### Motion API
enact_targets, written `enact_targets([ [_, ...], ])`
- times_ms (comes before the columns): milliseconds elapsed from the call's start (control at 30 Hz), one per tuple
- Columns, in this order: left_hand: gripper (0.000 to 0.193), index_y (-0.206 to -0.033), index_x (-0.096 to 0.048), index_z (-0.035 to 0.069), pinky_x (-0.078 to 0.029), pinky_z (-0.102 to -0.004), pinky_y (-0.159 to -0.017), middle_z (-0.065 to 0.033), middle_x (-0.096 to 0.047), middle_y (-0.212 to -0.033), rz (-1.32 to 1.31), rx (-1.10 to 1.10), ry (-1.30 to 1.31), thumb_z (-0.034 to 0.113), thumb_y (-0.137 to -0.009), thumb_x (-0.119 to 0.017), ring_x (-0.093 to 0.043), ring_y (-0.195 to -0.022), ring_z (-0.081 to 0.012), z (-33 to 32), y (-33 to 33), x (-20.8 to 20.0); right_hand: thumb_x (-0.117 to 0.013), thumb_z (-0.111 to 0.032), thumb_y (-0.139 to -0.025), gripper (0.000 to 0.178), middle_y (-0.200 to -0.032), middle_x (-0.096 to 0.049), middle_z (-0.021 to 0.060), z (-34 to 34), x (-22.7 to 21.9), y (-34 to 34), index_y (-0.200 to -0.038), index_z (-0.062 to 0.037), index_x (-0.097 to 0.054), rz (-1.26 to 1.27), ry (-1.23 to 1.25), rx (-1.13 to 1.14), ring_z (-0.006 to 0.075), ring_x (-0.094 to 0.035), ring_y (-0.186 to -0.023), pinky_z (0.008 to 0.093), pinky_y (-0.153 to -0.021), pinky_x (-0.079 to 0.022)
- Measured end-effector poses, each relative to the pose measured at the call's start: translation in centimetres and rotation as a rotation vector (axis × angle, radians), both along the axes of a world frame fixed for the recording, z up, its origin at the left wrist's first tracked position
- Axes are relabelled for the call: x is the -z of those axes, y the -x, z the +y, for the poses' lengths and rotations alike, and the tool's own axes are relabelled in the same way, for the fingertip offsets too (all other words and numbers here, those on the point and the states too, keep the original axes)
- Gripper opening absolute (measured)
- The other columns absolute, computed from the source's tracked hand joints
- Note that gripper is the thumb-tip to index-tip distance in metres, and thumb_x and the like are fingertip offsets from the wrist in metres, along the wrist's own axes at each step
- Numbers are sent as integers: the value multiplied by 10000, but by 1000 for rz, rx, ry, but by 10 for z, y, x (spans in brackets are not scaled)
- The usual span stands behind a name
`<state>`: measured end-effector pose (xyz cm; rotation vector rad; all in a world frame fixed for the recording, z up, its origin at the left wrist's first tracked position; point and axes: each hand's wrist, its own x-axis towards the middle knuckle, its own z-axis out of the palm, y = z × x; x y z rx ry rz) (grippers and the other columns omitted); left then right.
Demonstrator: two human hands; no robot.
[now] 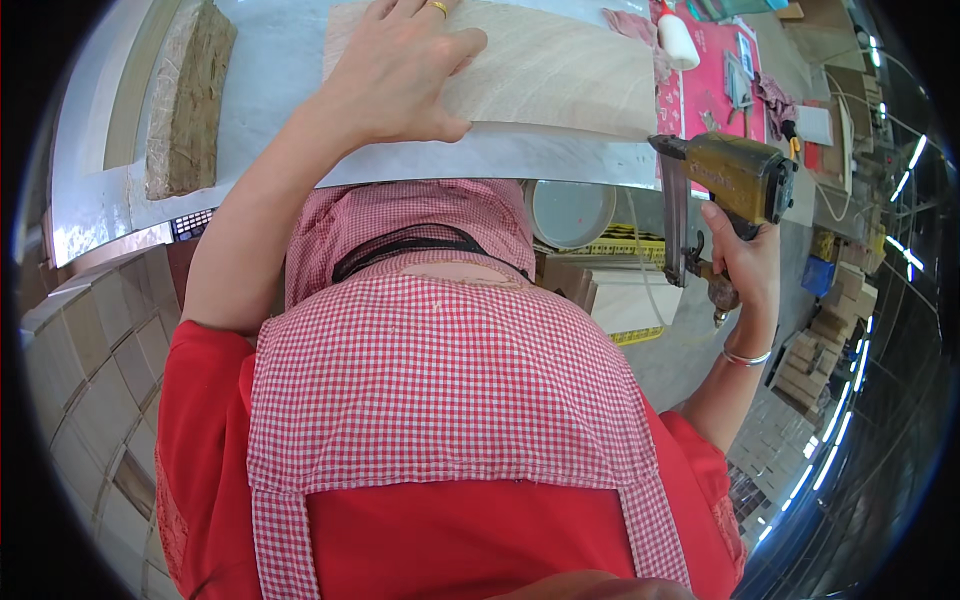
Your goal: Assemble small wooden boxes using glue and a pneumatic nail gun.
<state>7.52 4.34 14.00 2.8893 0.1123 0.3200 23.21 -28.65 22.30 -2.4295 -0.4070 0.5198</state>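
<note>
Nail gun (745,175), wooden board (560,75).
My left hand (410,80) lies spread on the board; beside its right end, my right hand (748,262) grips the gun.

Left fingers (408,9) cropped (partly), board (550,75) likewise

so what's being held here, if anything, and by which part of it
A pneumatic nail gun, held by its handle in the right hand; the left hand lies spread on the pale wooden board.
</note>
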Motion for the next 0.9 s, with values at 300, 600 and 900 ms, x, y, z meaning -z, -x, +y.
enact_targets([
  [300, 509, -939, -687, 61, -397, -493, -986, -258, -548, -1193, 115, -51, 91, 420, -603, -821, -508, -1162, -378, -20, -8, -20, -799, -153, -840, 323, -785, -654, -3, 14, -8, 21, -1085, 2, -658, -11, -23, -31, 39, -478, -513, 229, -452, -387],
  [600, 536, -989, -693, 78, -400, -495, -966, -248, -560, -1167, 78, -66, 88, 433, -608, -820, -513, -1151, -366, -31, -14, -24, -801, -149, -838, 321, -814, -666, 13, 30, -5, 31, -1081, 3, -656, 52, -53, -153, 48, -516, -546, 231, -452, -402],
  [900, 531, -1001, -698, 73, -398, -499, -962, -255, -555, -1190, -485, -157, -274, 420, -617, -820, -506, -1157, -371, -32, -14, 29, -786, -168, -862, 279, -734, -616, 1, 40, 1, 48, -1040, 3, -656, 103, -43, -35, 50, -480, -473, 230, -410, -371],
])
